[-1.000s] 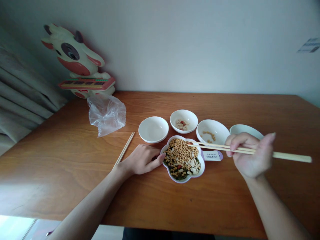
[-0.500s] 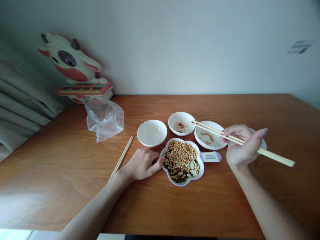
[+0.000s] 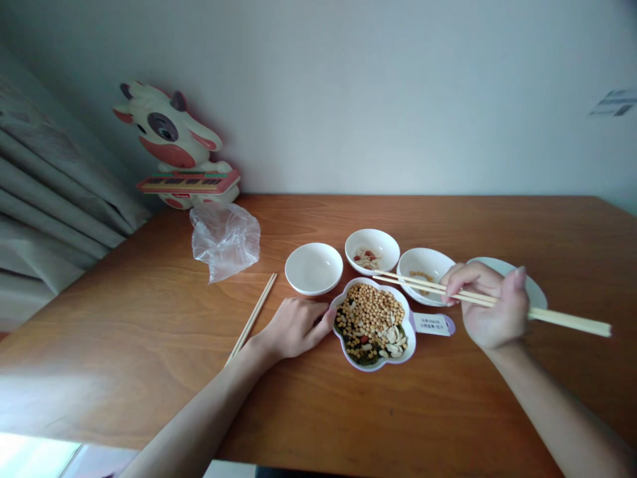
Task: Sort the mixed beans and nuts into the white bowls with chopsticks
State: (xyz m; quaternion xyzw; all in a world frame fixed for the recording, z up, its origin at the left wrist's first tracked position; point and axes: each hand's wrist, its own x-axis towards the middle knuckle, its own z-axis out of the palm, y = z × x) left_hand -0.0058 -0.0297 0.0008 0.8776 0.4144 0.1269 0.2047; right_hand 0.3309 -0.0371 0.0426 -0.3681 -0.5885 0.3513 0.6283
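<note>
Wooden tabletop (image 3: 149,345); L hand (image 3: 293,328) touches flower tray (image 3: 411,335) rim, prob. to steady it, grip unclear; R hand (image 3: 490,302) clamped on chopsticks (image 3: 570,320), tips nr tray's far edge.

Surface: a brown wooden table (image 3: 318,418) is bearing everything below.
Back left: a white-and-pink cow-shaped toy (image 3: 192,182) is standing behind a crumpled clear plastic bag (image 3: 226,242).
Left: pale wooden chopsticks (image 3: 253,315) are lying slanted.
Centre: three round white bowls (image 3: 313,267) are sitting beyond a white flower-shaped dish (image 3: 410,337).
Right: a pale round vessel (image 3: 535,292) is sitting partly hidden.
</note>
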